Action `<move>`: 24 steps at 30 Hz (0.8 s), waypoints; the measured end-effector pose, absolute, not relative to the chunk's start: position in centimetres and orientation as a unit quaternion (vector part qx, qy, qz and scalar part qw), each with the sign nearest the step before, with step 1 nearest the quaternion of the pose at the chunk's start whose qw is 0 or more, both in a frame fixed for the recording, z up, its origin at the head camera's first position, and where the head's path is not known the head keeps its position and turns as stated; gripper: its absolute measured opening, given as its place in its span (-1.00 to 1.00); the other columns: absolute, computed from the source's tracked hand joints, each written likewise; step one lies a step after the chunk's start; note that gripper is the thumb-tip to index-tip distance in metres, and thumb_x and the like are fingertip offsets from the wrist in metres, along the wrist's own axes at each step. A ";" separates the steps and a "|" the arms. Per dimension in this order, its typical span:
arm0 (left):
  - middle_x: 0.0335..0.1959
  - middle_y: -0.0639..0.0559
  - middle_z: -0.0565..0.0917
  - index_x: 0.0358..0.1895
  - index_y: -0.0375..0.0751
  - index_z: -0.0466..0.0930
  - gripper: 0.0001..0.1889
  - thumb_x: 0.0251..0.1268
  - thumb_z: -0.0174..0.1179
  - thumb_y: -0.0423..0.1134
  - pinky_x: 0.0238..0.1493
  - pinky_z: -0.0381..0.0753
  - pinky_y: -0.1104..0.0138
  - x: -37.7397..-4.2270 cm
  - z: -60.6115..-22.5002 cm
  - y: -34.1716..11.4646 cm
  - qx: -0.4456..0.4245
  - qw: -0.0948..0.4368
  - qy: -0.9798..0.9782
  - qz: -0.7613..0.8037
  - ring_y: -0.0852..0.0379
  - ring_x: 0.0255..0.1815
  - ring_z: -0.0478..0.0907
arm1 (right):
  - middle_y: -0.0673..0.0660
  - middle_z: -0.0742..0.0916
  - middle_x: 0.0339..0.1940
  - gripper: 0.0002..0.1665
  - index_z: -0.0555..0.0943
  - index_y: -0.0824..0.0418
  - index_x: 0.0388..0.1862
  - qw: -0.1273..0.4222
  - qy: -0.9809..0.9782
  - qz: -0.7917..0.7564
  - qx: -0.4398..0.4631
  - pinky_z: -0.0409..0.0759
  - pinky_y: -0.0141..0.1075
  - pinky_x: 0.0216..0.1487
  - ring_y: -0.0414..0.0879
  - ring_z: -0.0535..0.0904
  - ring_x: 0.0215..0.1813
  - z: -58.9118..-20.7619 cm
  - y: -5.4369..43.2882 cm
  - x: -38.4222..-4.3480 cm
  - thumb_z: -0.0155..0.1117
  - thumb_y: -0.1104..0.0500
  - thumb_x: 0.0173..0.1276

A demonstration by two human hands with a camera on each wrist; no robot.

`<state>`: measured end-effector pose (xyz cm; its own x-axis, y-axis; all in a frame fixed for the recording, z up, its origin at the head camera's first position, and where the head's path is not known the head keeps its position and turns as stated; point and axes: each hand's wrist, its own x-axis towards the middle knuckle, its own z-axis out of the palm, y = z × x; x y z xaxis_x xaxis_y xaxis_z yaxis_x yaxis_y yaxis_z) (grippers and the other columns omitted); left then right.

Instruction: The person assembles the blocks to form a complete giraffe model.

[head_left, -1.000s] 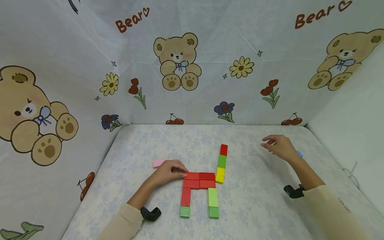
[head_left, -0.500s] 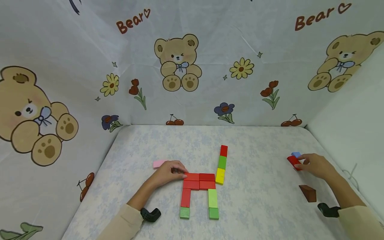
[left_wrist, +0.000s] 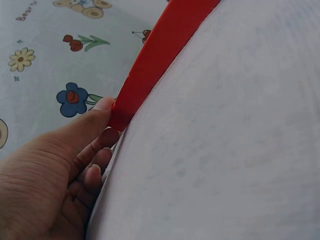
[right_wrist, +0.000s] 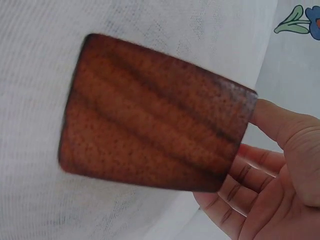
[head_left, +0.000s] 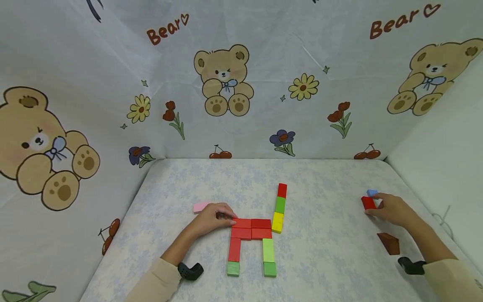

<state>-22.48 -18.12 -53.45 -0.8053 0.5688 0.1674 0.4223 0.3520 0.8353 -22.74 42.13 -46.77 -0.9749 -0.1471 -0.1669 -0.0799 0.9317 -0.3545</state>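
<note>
In the head view, my left hand (head_left: 213, 219) is at the left end of a red block (head_left: 242, 223), pinching its corner between thumb and forefinger. That block belongs to a flat figure of red, green and yellow blocks. The left wrist view shows the thumb against the end of the red row (left_wrist: 150, 65). At the far right, my right hand (head_left: 394, 209) pinches another red block (head_left: 367, 203), beside a blue block (head_left: 372, 192). In the right wrist view, a brown block (right_wrist: 155, 115) hides most of what the fingers hold.
A pink block (head_left: 200, 207) lies just behind the left hand. The brown block (head_left: 389, 244) sits on the table nearer than the right hand. A column of yellow, green (head_left: 280, 205) and red blocks leans up from the figure's right corner. Patterned cloth (head_left: 264, 84) walls the back.
My right hand has moved right and nearer from mid-air to the red block, which has turned slightly during the last half second. The brown block came into view. The left hand stayed put.
</note>
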 end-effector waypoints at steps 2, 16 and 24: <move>-0.19 0.27 0.72 -0.13 0.18 0.82 -0.85 0.25 0.46 -0.09 -0.29 0.53 0.35 -22.5 -53.5 -18.1 0.300 0.078 0.819 0.482 0.19 -0.30 0.56 | 0.17 0.66 -0.40 -0.04 0.36 0.64 0.26 0.097 0.977 -0.179 -0.059 0.56 -0.21 -0.42 -0.03 0.51 -0.39 -46.9 42.0 -22.8 0.52 -0.07 0.24; -0.20 0.29 0.72 -0.13 0.22 0.82 -0.85 0.24 0.46 -0.09 -0.32 0.52 0.34 -22.4 -53.6 -18.2 0.296 0.074 0.823 0.480 0.18 -0.32 0.55 | 0.07 0.61 -0.37 -0.19 0.42 0.54 0.14 0.085 0.966 -0.223 -0.098 0.52 -0.32 -0.48 -0.11 0.47 -0.40 -46.9 41.2 -22.6 0.57 0.01 0.20; -0.20 0.29 0.72 -0.12 0.21 0.82 -0.84 0.24 0.46 -0.07 -0.30 0.52 0.34 -22.5 -53.5 -18.3 0.298 0.078 0.821 0.481 0.17 -0.32 0.56 | 0.08 0.66 -0.32 -0.26 0.50 0.46 0.12 0.032 0.963 -0.241 -0.120 0.56 -0.32 -0.43 -0.06 0.54 -0.29 -45.5 37.0 -24.2 0.58 0.00 0.19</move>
